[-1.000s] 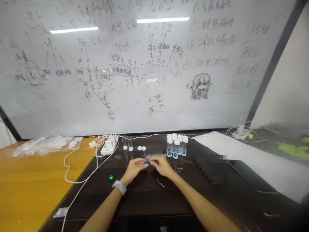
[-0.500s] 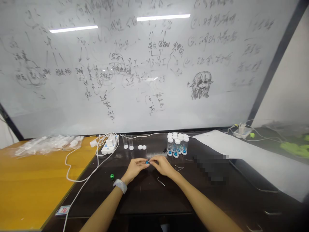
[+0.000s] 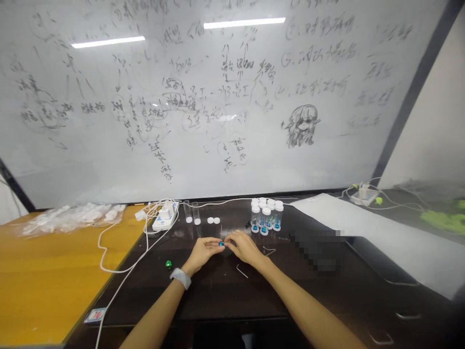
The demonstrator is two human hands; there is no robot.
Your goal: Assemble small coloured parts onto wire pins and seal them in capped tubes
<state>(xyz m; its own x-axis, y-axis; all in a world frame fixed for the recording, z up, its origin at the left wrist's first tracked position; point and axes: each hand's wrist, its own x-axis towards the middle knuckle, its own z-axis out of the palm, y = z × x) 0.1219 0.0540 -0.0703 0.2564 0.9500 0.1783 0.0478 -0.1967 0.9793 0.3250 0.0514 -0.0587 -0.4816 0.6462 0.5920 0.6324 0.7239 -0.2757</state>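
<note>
Dark worktop (image 3: 218,303). Left hand (image 3: 202,253) pinching the part; right hand (image 3: 244,248) pinched narrow at its right side, can't tell if gripping anything. Shiny blue part (image 3: 221,244) sits between both sets of fingertips, mostly covered, long axis unreadable. Thin rod (image 3: 221,231) runs up-frame from it; join too small to make out.

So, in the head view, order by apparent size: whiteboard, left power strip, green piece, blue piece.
1. Whiteboard
2. Left power strip
3. Green piece and blue piece: unsure which is larger; blue partly hidden.
</note>
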